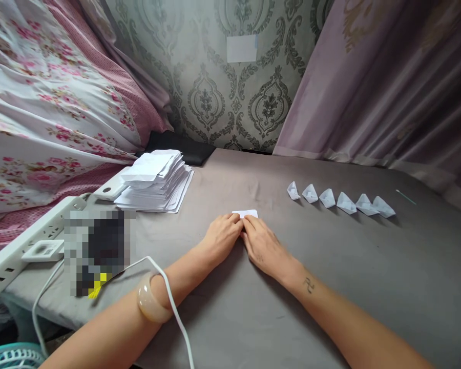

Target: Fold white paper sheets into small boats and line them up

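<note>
A small piece of folded white paper (247,212) lies on the grey cloth-covered table in front of me, its far edge showing beyond my fingertips. My left hand (223,233) is on its left part, fingers bent and pressed together. From the other side, my right hand (264,243) holds it down with closed fingers, the thumb side touching the left hand. Most of the paper is hidden under both hands. To the right, several folded paper boats (346,203) stand in a slanting row, apart from my hands.
A tall stack of white paper (157,184) stands at the back left, near a black flat item (188,146). A white power strip (54,225) runs along the left edge. The white cable (172,302) crosses over my left forearm. A thin stick (406,196) lies far right.
</note>
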